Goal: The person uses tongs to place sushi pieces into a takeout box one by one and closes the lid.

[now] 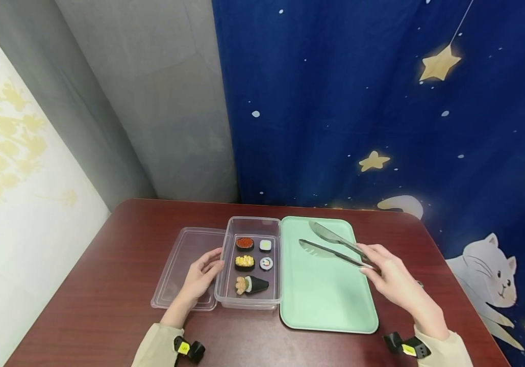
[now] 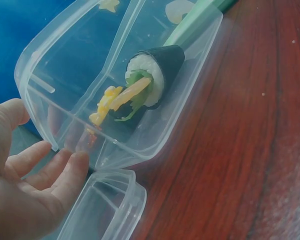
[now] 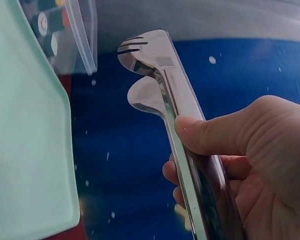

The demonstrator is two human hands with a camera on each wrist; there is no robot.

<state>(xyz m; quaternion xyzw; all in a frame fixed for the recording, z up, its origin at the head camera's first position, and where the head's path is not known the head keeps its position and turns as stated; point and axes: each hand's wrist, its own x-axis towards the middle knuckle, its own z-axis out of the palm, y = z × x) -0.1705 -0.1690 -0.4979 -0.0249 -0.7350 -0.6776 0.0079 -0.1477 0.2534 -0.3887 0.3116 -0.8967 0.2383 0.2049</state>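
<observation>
A clear plastic box (image 1: pixel 251 225) stands on the table and holds several toy sushi pieces, among them a cone-shaped hand roll (image 1: pixel 252 284) (image 2: pixel 149 80). My left hand (image 1: pixel 201 271) (image 2: pixel 37 175) rests with relaxed fingers against the box's left wall, over the clear lid (image 1: pixel 184 265) lying beside it. My right hand (image 1: pixel 388 272) (image 3: pixel 240 165) grips metal tongs (image 1: pixel 333 244) (image 3: pixel 162 85), thumb pressed on the upper arm. The tong tips hover apart above the far part of a mint green tray (image 1: pixel 324 300) (image 3: pixel 25 150), which is bare.
The box and tray sit side by side on a dark red wooden table (image 1: pixel 106 306). A blue starry curtain (image 1: pixel 381 102) hangs behind the table, and a grey wall (image 1: pixel 152 102) meets it at the back left.
</observation>
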